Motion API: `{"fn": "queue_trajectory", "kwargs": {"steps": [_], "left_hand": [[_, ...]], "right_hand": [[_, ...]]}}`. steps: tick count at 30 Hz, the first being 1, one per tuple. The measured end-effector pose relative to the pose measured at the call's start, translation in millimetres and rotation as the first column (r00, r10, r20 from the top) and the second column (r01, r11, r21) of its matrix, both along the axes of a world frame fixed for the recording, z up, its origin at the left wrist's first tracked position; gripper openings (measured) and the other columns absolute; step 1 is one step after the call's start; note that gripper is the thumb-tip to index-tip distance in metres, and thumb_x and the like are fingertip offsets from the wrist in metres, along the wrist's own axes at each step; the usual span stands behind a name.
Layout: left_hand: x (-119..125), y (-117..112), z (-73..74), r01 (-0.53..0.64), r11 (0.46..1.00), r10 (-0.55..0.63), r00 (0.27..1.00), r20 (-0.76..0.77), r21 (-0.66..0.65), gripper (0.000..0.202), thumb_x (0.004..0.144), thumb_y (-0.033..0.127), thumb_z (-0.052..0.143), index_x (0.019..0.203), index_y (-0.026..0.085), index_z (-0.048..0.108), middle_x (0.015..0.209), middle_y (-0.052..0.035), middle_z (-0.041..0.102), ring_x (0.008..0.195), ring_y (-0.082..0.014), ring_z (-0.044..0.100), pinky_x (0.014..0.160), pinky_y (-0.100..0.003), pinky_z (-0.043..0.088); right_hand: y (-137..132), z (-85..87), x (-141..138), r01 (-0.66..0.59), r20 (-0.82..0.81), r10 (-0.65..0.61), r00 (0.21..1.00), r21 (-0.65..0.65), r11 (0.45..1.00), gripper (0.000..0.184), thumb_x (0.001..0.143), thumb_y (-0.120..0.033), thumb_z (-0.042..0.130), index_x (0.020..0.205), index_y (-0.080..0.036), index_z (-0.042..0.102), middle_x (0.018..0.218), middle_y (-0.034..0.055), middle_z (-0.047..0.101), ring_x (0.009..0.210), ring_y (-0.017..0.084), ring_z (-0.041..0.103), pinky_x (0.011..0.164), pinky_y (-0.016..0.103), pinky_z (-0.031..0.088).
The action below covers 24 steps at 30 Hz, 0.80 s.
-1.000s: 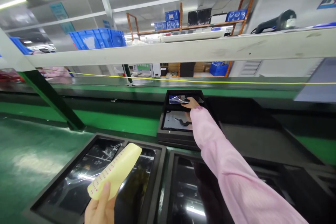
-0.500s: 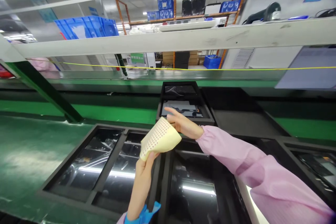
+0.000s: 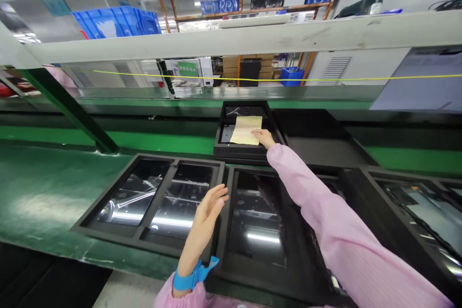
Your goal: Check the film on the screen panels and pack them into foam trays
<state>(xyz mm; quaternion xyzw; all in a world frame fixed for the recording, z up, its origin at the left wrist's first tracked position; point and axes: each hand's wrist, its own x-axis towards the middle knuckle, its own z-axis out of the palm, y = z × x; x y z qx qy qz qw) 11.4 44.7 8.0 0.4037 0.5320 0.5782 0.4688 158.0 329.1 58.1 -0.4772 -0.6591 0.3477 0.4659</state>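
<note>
A pale yellow sheet (image 3: 247,130) with rows of small marks lies over the panel (image 3: 227,133) in the far black foam tray (image 3: 249,151). At its right edge, my right hand (image 3: 264,137) grips the sheet, fingers over its top face; the thumb is hard to make out. My left hand (image 3: 205,219), wearing a blue wrist strap (image 3: 195,276), hovers with nothing in it, fingers loosely stretched. Beneath it, the near left tray (image 3: 139,238) holds two dark glossy panels. Another dark panel (image 3: 258,221) lies in the tray just right of my left hand.
More panels in a black tray (image 3: 418,202) stand at the right. A dark tray (image 3: 321,139) sits beside the far one. A green post (image 3: 68,110) slants down at the left. A white beam (image 3: 216,41) crosses above the green bench (image 3: 39,183), with a blue bin (image 3: 119,23) on it.
The yellow sheet has gone from my left hand to my right and moved forward onto the far tray. My left hand has let go and now hovers lower. The view has shifted slightly.
</note>
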Motion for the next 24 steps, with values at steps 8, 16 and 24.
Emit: {"fn": "queue_trajectory", "kwargs": {"steps": [8,16,24], "left_hand": [[0.0,-14.4,-8.8,0.082,0.993,-0.092,0.989,-0.12,-0.083,0.039,0.088,0.04,0.054,0.12,0.019,0.061,0.127,-0.0111,0.064,0.121,-0.0233,0.057,0.109,-0.04,0.038],[21.0,-9.2,-48.1,0.085,0.977,-0.142,0.943,-0.302,-0.195,0.039,0.085,0.038,0.057,0.12,0.022,0.065,0.141,-0.0114,0.053,0.135,-0.0237,0.043,0.115,-0.042,0.027],[50.8,-3.2,-67.5,-0.085,0.986,-0.018,0.805,-0.592,-0.145,0.049,0.086,0.034,0.052,0.128,0.008,0.056,0.158,-0.0208,0.017,0.147,-0.0303,0.012,0.118,-0.048,0.014]], "right_hand": [[-66.0,-13.1,56.6,-0.07,0.308,0.02,0.951,0.153,0.986,0.017,0.085,-0.02,0.053,0.086,-0.019,0.07,0.122,0.0069,0.057,0.123,0.023,0.044,0.113,0.045,0.028],[-207.4,-71.6,189.3,-0.031,0.391,0.007,0.92,0.057,0.998,0.032,0.084,-0.047,0.05,0.088,-0.024,0.071,0.101,0.0092,0.067,0.103,0.028,0.059,0.098,0.052,0.043],[-245.7,-116.1,190.4,0.08,0.278,-0.031,0.96,-0.168,0.982,0.041,0.086,-0.054,0.046,0.098,-0.021,0.067,0.108,0.0114,0.066,0.107,0.028,0.059,0.1,0.051,0.044]]}}
